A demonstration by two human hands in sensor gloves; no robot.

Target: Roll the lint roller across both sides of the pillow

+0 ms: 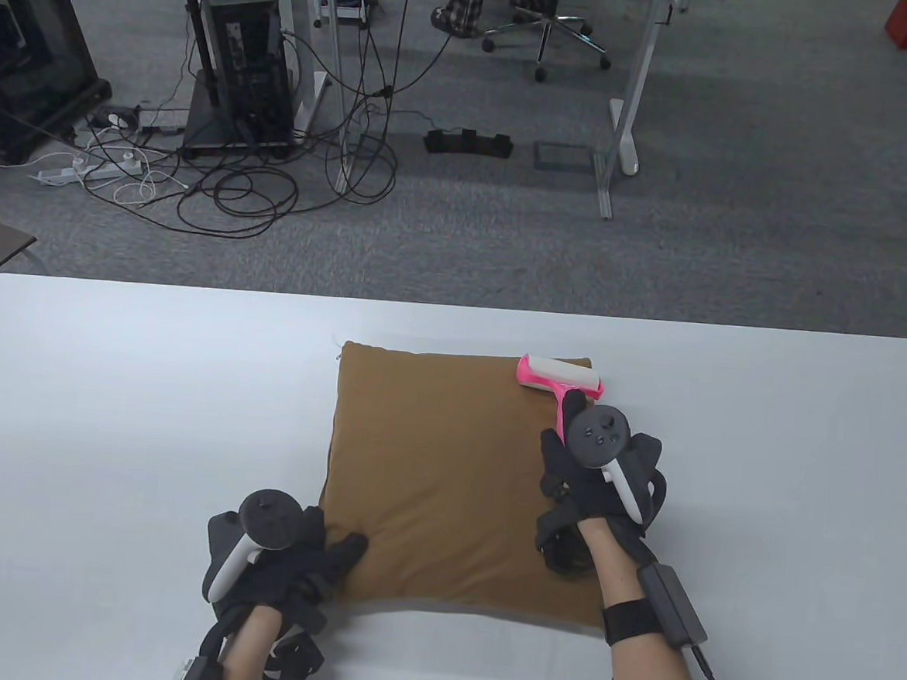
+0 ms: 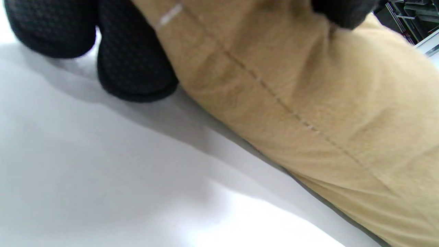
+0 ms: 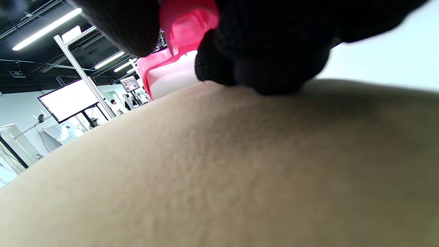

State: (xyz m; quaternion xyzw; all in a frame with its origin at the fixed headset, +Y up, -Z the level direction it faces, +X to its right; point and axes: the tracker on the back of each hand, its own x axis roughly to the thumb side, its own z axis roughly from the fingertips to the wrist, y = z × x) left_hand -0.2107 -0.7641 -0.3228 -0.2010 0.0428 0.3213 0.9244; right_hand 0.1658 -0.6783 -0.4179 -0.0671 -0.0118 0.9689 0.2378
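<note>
A square brown pillow [image 1: 444, 471] lies flat on the white table [image 1: 107, 409]. My right hand [image 1: 579, 481] grips the pink handle of a lint roller [image 1: 563, 379], whose white roll rests on the pillow's far right corner. In the right wrist view the pink roller [image 3: 171, 61] sits past my gloved fingers [image 3: 260, 51] on the pillow [image 3: 219, 171]. My left hand [image 1: 291, 554] holds the pillow's near left corner, thumb on top. In the left wrist view my fingers [image 2: 133, 65] rest on the table beside the pillow's seam [image 2: 291, 113].
The table's far edge [image 1: 456, 307] runs across the middle of the table view. Beyond it lie grey carpet, tangled cables [image 1: 239, 185], computer towers [image 1: 239, 69], desk legs [image 1: 624, 119] and an office chair [image 1: 549, 28].
</note>
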